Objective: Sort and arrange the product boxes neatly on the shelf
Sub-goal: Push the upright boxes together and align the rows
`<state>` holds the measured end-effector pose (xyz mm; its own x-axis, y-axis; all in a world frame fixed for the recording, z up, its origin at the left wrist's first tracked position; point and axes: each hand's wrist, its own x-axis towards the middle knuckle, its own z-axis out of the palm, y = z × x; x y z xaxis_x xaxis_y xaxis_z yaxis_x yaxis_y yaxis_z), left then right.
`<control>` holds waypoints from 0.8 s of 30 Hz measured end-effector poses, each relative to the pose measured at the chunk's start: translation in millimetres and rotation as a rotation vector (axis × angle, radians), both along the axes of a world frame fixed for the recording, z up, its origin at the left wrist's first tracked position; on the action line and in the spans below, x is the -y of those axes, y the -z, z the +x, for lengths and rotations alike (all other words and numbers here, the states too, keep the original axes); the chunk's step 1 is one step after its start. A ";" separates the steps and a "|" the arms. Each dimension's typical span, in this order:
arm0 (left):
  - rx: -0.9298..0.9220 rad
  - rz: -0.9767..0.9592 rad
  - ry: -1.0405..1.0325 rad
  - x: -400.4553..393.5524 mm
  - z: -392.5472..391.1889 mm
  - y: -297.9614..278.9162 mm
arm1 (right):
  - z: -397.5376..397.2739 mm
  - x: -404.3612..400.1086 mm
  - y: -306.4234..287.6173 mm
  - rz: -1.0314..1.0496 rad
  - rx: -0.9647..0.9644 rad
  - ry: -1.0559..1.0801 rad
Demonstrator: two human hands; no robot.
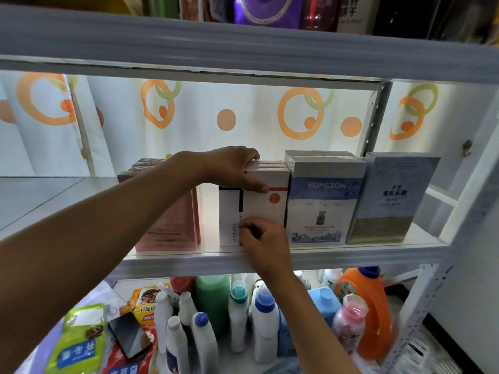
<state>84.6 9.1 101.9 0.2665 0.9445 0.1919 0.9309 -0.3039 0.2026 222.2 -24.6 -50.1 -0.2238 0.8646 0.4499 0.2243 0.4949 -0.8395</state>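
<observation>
White box (266, 203), upright on shelf (337, 256); navy and red line trim, orange dot, just beside blue ROMESON box (322, 201). Left hand (235, 168) grips its top edge, thumb on the front; right hand (260, 241) pinches its lower front.

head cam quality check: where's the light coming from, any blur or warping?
Head view: backlit through the curtain behind the shelf, so the white box and both forearms look dim; the left hand and right hand are fairly sharp; the orange jug lower right is smeared by motion blur; wide-angle warp bows the upper shelf edge.
</observation>
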 end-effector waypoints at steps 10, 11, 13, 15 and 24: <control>-0.060 0.083 -0.007 6.1 2.2 1.5 | -0.9 -1.3 2.4 0.021 0.013 0.001; -0.062 0.089 -0.007 6.1 1.8 1.2 | -0.9 -1.0 2.7 0.022 0.011 0.002; -0.055 0.087 -0.010 6.2 1.4 0.3 | -0.9 -0.4 3.0 0.029 0.016 0.007; -0.059 0.070 -0.020 6.3 1.6 -0.5 | -0.8 -0.5 2.9 0.034 0.020 0.009; -0.087 -0.042 -0.046 9.3 -5.1 -7.5 | -4.8 0.9 0.0 0.020 0.018 0.022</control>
<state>79.6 -0.2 109.3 0.2370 0.9628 0.1300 0.9582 -0.2537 0.1319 217.4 -25.4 -50.1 -0.2126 0.8602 0.4635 0.2505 0.5065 -0.8251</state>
